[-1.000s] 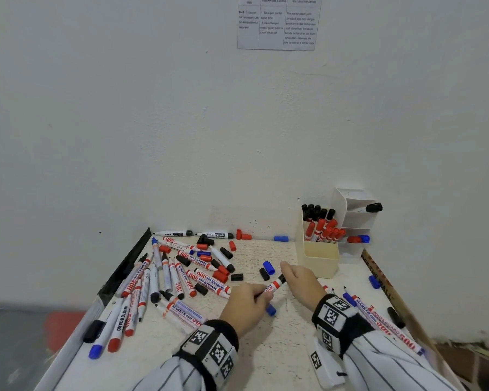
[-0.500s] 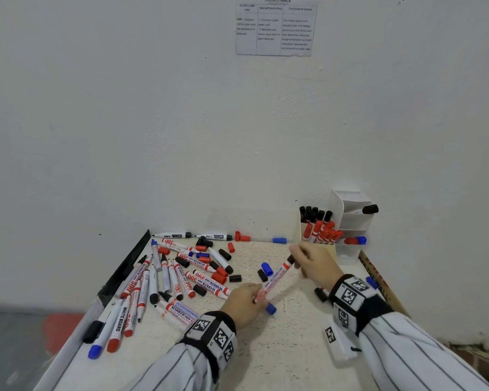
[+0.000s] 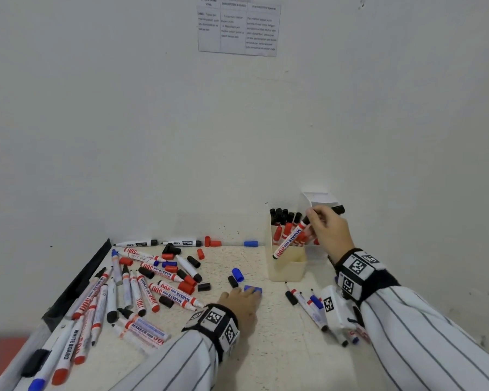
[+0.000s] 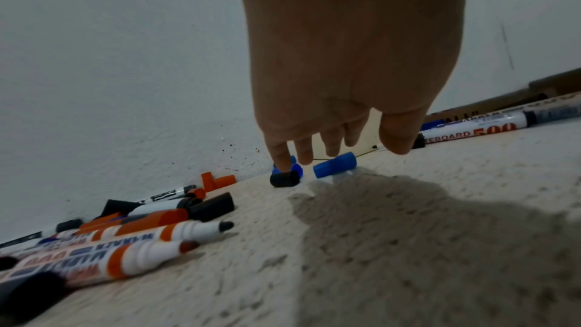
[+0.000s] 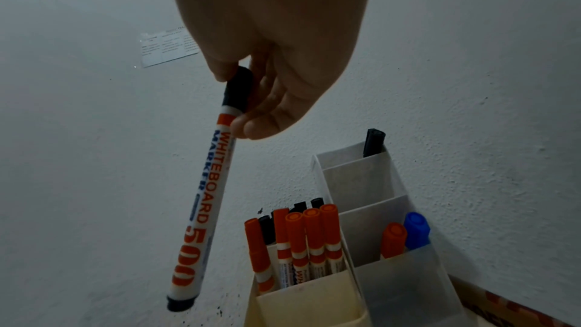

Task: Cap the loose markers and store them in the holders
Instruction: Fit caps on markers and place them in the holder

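Your right hand [image 3: 329, 231] has carried the black-capped white whiteboard marker [image 3: 290, 237] up over the cream plastic holder [image 3: 287, 266] at 2 o'clock, fingers pinching its cap; your left hand [image 3: 242, 301], now released, reaches for a blue cap [image 3: 252, 289] on the tabletop [image 3: 266, 348].

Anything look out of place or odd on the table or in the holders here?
Mostly the clutter: uncapped markers lie heaped at the table's left, loose caps scattered between them and the cream holder. One black-capped marker pokes alone from the tiered white holder's top compartment. No spill or damage is visible.
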